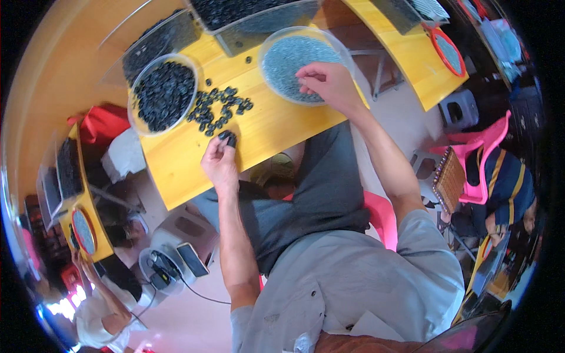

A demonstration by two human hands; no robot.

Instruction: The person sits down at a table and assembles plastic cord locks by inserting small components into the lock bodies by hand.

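My left hand (220, 166) is closed at the near side of the yellow table, fingertips pinching a small black piece (230, 139). Just beyond it lies a loose cluster of small round black pieces (219, 110), spread over the wood. My right hand (331, 86) hovers over a round clear tub (351, 62) of tiny silvery-grey parts (294, 59). Its thumb and fingers are drawn together in a pinch, and whatever they hold is too small to make out. Left of the cluster stands another round tub (133, 122) filled with black pieces (163, 94).
Clear bins of black pieces (250, 12) line the table's far edge. To the right is another yellow table (412, 65) with a red-rimmed tray (449, 54). A pink chair (491, 141) and seated person are farther right; at lower left, a phone (192, 259) rests by a bucket (154, 276).
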